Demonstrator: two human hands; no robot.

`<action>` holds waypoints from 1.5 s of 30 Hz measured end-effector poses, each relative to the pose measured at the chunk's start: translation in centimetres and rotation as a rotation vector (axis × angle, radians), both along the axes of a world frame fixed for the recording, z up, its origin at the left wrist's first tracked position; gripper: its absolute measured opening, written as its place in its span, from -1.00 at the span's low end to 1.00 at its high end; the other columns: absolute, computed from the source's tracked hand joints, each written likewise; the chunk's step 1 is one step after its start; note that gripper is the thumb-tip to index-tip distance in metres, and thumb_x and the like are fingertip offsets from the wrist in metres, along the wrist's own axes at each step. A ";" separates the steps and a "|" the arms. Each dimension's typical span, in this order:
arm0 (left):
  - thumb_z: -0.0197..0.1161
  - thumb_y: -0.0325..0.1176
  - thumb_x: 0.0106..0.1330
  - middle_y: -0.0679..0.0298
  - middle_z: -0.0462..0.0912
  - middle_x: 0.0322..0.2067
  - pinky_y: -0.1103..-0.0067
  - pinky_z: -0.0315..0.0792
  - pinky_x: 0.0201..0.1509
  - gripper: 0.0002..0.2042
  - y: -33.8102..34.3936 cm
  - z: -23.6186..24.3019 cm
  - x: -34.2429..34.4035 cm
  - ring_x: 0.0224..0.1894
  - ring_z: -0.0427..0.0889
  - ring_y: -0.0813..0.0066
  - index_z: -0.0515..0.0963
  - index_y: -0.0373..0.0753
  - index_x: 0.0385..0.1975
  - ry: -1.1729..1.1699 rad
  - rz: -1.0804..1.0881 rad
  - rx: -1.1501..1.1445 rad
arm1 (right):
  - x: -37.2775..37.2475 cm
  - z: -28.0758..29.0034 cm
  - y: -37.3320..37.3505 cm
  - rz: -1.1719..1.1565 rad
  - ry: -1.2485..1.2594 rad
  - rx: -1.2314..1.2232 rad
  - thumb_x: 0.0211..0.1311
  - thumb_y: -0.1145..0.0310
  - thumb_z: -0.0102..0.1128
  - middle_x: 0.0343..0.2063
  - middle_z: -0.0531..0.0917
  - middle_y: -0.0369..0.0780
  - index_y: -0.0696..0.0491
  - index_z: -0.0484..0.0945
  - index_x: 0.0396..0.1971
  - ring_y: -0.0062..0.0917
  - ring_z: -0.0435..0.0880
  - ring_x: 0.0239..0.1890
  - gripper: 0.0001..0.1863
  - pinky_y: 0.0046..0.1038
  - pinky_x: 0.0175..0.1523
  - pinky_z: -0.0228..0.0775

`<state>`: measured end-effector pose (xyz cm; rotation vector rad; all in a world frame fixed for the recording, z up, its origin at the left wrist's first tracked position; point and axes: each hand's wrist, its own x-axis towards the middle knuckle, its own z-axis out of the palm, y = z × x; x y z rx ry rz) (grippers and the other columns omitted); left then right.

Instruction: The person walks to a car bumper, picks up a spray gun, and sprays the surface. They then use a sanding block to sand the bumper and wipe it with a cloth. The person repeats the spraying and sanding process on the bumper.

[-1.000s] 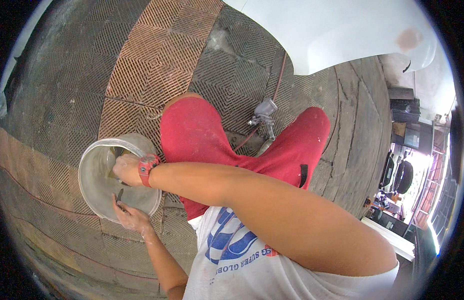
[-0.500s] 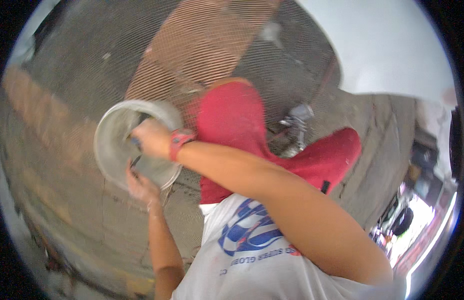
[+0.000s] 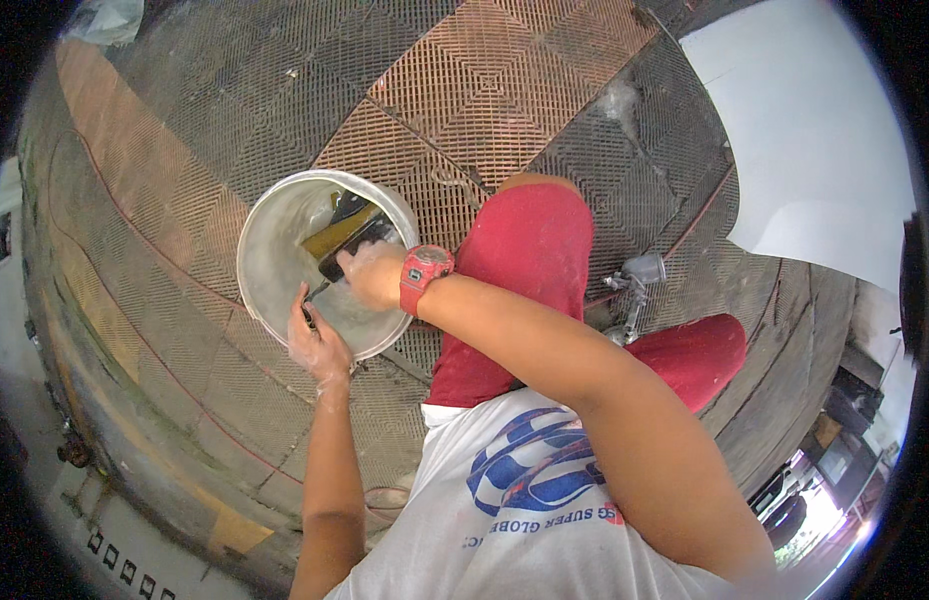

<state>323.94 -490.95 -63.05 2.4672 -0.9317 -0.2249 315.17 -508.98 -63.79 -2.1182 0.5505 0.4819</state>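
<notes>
A round white bucket (image 3: 252,240) stands on the floor mat, its inside coated with a whitish film. My right hand (image 3: 376,275), with a red watch on the wrist, reaches across into it. Its fingers are closed on a dark flat piece (image 3: 356,248); their tips are partly hidden. Beside that piece, inside the bucket, lies a yellow-brown flat strip (image 3: 334,232). My left hand (image 3: 320,345), smeared with white, is at the bucket's near rim. Between its thumb and fingers it pinches a thin dark tool (image 3: 318,291), whose kind I cannot make out.
A silver spray gun (image 3: 634,290) with a cup lies by my bent leg. Black and tan grid mat tiles (image 3: 494,85) cover the floor. A thin red hose (image 3: 134,232) runs along the left. A large white panel (image 3: 804,130) hangs at the upper right.
The view has shifted, so the bucket and my legs appear farther right. My right hand has turned within the bucket, and the dark piece and yellow-brown strip now show clearly. My left hand stays at the rim.
</notes>
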 end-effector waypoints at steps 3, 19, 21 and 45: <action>0.09 -0.45 0.64 0.02 0.76 0.17 0.26 0.54 0.31 -0.68 0.0 0.1 0.0 0.20 0.73 -0.03 0.65 -0.27 0.26 -0.009 -0.006 -0.011 | -1.1 1.7 -0.6 0.244 0.010 -0.023 0.19 -0.04 0.56 -0.16 0.83 0.02 0.15 0.72 0.07 -0.08 0.82 0.04 -0.37 -0.06 0.11 0.67; 0.11 -0.40 0.66 0.07 0.77 0.17 0.24 0.56 0.30 -0.70 0.0 0.3 -0.4 0.19 0.74 0.00 0.66 -0.25 0.25 -0.019 -0.037 -0.017 | -3.3 0.4 1.1 -0.075 -0.385 -0.065 0.18 0.49 0.33 -0.22 0.84 -0.03 -0.01 0.84 -0.09 -0.09 0.85 -0.08 -0.70 -0.07 0.04 0.69; 0.11 -0.40 0.65 0.06 0.77 0.17 0.24 0.56 0.31 -0.69 -0.1 0.3 -0.3 0.19 0.74 0.00 0.66 -0.24 0.25 -0.026 -0.047 -0.016 | -3.3 0.9 0.7 -0.193 -0.399 -0.028 0.16 0.46 0.38 -0.24 0.84 -0.02 0.01 0.84 -0.10 -0.08 0.84 -0.08 -0.71 -0.07 0.04 0.68; 0.15 -0.42 0.61 0.02 0.76 0.16 0.20 0.56 0.25 -0.68 -0.3 0.6 -0.6 0.16 0.73 -0.08 0.63 -0.25 0.27 0.010 -0.023 0.042 | -2.3 3.6 0.4 -0.556 -0.385 -0.041 0.23 0.12 0.25 -0.53 0.75 0.03 0.04 0.79 -0.49 0.01 0.78 -0.44 -0.69 0.02 -0.24 0.61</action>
